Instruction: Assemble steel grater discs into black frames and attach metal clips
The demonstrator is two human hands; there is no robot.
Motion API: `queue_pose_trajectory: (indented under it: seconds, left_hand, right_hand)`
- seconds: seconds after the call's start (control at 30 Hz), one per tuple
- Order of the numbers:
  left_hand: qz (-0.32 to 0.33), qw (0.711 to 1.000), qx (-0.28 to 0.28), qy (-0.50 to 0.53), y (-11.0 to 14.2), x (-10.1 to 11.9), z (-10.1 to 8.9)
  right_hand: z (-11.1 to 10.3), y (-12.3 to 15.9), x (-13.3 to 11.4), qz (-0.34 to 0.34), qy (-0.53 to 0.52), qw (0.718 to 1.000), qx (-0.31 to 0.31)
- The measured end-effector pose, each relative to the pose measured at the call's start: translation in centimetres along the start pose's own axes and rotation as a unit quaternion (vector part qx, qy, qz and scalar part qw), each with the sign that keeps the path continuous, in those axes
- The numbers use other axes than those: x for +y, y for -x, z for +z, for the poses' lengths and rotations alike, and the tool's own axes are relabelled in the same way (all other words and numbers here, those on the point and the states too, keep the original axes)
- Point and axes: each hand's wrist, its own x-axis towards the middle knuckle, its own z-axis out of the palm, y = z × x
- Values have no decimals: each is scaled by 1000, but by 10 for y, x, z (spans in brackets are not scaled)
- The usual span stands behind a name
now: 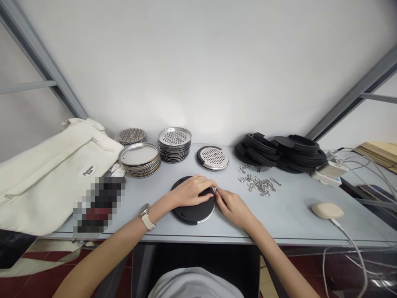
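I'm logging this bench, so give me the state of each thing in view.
Black disc, lying flat
Left hand, resting on the disc
Right hand, at the disc's edge, grip unclear
Plain metal plates, stacked
Grater plates, stacked
Perforated plate, lying flat
Metal clips, scattered loose
Black round parts, piled
Cream bag, slumped
Oval device, cable attached

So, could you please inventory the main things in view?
Disc: 1, black, front centre
Plate stack: 1, silver, left
Grater stacks: 2, silver, left
Rimmed grater: 1, silver-black, back
Piled parts: many, black, right
Clips: many, silver, right
Bag: 1, cream, left
Chargers: uncountable, white, right
Cables: several, white, right
Oval device: 1, cream, right
Table: 1, grey, centre
Watch: 1, pale, left wrist
Left hand: 1, on disc
Right hand: 1, disc's edge
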Motion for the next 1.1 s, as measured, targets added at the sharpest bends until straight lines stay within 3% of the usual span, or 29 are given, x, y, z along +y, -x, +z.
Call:
queue_pose_trajectory:
  seconds: [0.73,1.1]
  left_hand:
    - [-7,1000,2,12,-1,0,0]
    - [-30,998,17,-46,0,-1,2]
  right_hand:
    - [-2,2,-2,17,27,999,15]
    - [-1,0,-3,10,42,999,15]
